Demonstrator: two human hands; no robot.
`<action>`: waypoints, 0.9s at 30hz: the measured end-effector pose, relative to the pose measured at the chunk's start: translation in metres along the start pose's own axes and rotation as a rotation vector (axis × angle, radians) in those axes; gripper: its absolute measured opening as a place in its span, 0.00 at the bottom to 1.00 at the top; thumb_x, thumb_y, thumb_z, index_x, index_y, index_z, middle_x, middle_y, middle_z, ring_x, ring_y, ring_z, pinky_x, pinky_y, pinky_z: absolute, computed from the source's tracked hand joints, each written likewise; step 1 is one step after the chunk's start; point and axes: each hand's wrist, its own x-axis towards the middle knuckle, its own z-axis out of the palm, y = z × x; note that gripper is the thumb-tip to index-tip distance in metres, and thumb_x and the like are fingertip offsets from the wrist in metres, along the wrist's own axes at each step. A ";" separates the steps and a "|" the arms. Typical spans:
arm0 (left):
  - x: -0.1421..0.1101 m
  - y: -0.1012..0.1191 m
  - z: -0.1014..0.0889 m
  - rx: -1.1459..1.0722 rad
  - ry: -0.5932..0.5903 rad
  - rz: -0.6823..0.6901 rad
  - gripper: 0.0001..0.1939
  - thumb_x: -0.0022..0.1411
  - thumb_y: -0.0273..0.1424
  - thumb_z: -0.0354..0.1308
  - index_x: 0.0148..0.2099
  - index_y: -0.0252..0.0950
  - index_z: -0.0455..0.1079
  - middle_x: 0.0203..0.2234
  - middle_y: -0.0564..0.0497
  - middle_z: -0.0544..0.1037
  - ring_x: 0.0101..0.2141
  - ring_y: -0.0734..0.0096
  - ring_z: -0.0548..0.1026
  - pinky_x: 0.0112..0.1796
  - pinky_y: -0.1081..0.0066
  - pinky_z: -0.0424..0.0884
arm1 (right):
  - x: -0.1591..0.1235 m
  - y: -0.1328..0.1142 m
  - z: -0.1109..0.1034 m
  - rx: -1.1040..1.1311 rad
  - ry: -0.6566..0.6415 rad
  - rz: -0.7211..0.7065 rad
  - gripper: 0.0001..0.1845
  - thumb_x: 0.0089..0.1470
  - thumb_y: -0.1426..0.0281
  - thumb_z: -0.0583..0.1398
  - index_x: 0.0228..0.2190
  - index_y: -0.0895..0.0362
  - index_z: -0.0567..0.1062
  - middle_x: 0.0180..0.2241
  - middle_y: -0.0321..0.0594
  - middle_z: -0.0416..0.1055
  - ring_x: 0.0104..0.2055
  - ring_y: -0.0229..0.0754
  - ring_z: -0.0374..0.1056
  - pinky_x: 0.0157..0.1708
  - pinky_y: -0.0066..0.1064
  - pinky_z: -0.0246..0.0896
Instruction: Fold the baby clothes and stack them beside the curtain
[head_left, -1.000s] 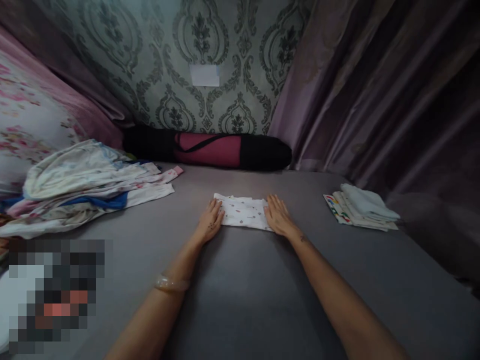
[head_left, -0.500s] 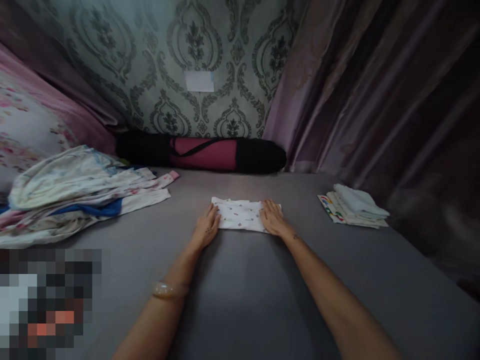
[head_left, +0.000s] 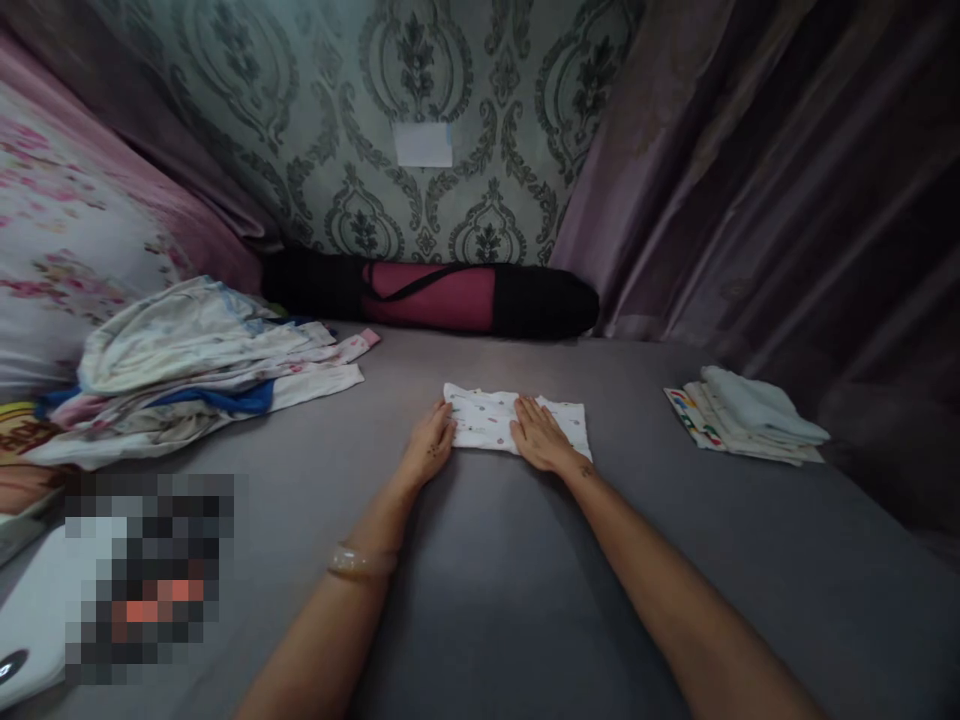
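Note:
A small white printed cloth (head_left: 484, 422), folded into a flat rectangle, lies on the grey sheet (head_left: 480, 560) in front of me. My left hand (head_left: 431, 440) rests at the cloth's left edge with its fingers stretched out. Flat on top of the cloth, right of its middle, lies my right hand (head_left: 540, 433), fingers extended. Neither hand grips anything. The fabric under my right palm is hidden. A bangle (head_left: 360, 562) circles my left forearm.
To the left is a loose heap of clothes (head_left: 180, 350) beside a floral pillow (head_left: 67, 240). A stack of folded cloths (head_left: 757, 415) sits at the right. Along the wall lies a black and maroon long bag (head_left: 431, 295). A white device (head_left: 52, 610) is partly blurred out at lower left.
My right hand has slid left along the cloth, baring its right end. My left hand stays at the left edge. The view has turned slightly left.

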 end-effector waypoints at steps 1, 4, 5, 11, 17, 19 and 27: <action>0.000 0.000 0.000 -0.005 0.002 -0.002 0.21 0.67 0.34 0.44 0.58 0.31 0.62 0.59 0.37 0.64 0.60 0.59 0.62 0.59 0.56 0.60 | 0.002 -0.004 -0.003 0.000 -0.005 0.018 0.34 0.62 0.63 0.38 0.63 0.71 0.51 0.66 0.52 0.44 0.68 0.49 0.38 0.65 0.41 0.31; -0.001 -0.001 0.001 -0.017 0.002 -0.003 0.21 0.67 0.34 0.45 0.59 0.32 0.61 0.59 0.37 0.64 0.60 0.59 0.62 0.59 0.55 0.59 | 0.011 -0.021 -0.007 -0.008 0.062 0.020 0.33 0.62 0.65 0.39 0.63 0.71 0.53 0.66 0.52 0.45 0.68 0.49 0.38 0.65 0.42 0.30; -0.001 0.000 0.001 -0.022 0.005 -0.005 0.21 0.67 0.34 0.45 0.59 0.32 0.61 0.59 0.37 0.64 0.60 0.59 0.62 0.59 0.55 0.59 | 0.015 -0.027 -0.006 -0.013 0.094 -0.005 0.33 0.62 0.65 0.39 0.63 0.71 0.53 0.66 0.52 0.45 0.68 0.49 0.37 0.65 0.42 0.30; -0.001 0.000 0.000 -0.073 0.037 -0.024 0.21 0.67 0.34 0.44 0.59 0.32 0.61 0.59 0.38 0.65 0.59 0.61 0.63 0.59 0.56 0.59 | 0.026 -0.038 0.018 -0.037 0.126 -0.069 0.33 0.61 0.66 0.41 0.62 0.72 0.54 0.66 0.53 0.46 0.68 0.50 0.40 0.65 0.40 0.33; 0.000 -0.003 0.001 -0.121 0.062 -0.034 0.20 0.66 0.30 0.45 0.58 0.32 0.62 0.58 0.38 0.66 0.59 0.61 0.64 0.59 0.57 0.60 | 0.027 -0.035 0.018 -0.038 0.091 -0.055 0.33 0.60 0.67 0.42 0.62 0.72 0.54 0.66 0.53 0.46 0.68 0.50 0.40 0.65 0.40 0.34; 0.000 -0.003 0.002 -0.143 0.075 -0.035 0.20 0.65 0.29 0.46 0.58 0.32 0.63 0.57 0.38 0.67 0.58 0.61 0.65 0.59 0.57 0.60 | 0.027 -0.041 0.012 -0.036 0.077 -0.045 0.33 0.60 0.67 0.42 0.62 0.73 0.54 0.66 0.54 0.46 0.68 0.51 0.40 0.65 0.41 0.33; 0.001 0.000 -0.002 -0.170 0.105 -0.053 0.20 0.64 0.26 0.45 0.56 0.32 0.64 0.56 0.38 0.69 0.56 0.61 0.67 0.57 0.56 0.62 | 0.034 -0.073 0.016 -0.019 0.176 -0.139 0.33 0.61 0.66 0.42 0.62 0.72 0.54 0.66 0.53 0.47 0.68 0.50 0.39 0.65 0.40 0.33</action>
